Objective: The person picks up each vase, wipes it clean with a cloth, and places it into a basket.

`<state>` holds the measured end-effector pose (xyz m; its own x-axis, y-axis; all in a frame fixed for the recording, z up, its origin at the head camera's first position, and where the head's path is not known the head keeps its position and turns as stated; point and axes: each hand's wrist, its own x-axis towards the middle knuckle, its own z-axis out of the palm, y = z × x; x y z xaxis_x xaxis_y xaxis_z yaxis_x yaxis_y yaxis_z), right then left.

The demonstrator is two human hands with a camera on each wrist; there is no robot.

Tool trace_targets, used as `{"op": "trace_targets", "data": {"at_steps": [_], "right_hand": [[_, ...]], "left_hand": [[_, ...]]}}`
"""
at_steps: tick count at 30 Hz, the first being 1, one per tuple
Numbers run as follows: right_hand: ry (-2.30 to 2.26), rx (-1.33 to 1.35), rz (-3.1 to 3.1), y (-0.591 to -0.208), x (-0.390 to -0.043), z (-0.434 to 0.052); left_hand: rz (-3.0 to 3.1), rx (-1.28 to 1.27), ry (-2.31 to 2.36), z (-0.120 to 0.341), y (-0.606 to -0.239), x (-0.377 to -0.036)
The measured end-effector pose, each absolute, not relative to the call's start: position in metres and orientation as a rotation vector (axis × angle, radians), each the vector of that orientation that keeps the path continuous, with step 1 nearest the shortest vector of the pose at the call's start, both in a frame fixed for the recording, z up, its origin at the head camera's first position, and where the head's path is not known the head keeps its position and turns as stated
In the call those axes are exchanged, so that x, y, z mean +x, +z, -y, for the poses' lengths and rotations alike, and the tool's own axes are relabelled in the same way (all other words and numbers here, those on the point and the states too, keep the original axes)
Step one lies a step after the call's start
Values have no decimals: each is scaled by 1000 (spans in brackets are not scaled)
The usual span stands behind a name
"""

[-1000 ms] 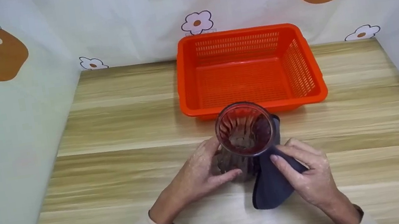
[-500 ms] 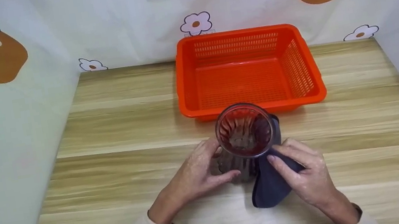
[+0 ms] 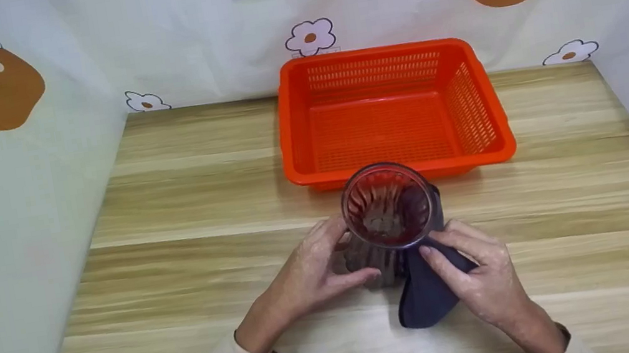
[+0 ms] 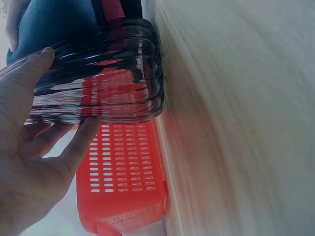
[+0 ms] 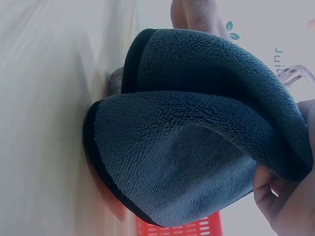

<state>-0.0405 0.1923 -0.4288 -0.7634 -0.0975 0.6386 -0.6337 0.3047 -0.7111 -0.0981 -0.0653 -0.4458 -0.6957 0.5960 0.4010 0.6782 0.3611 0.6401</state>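
A clear fluted glass vase (image 3: 383,232) with a wide round rim stands upright at the middle of the table, its base at or very near the wood. My left hand (image 3: 314,274) holds it from the left, thumb on the near side and fingers round the far side, as the left wrist view of the vase (image 4: 118,83) shows. With thumb and fingers, my right hand (image 3: 485,276) pinches a dark grey cloth (image 3: 428,294) just below the rim. The cloth lies against the vase's right side and hangs in a fold in the right wrist view.
Behind the vase sits a red-orange plastic basket (image 3: 402,171) with slotted walls, close to the back wall. Light wood-grain table (image 3: 191,272) spreads around both hands. Printed curtains (image 3: 205,42) enclose the back and sides.
The right hand has shifted very slightly left along with the cloth, toward the vase. The left hand and vase have hardly moved.
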Motion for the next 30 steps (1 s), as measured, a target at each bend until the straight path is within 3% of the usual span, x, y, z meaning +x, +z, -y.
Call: {"op": "trace_targets", "data": {"at_steps": [30], "right_hand": [[1446,519,2277,-452,-37,-198]], "left_hand": [[2517,-1142,-1206,65,-447,-97]]}}
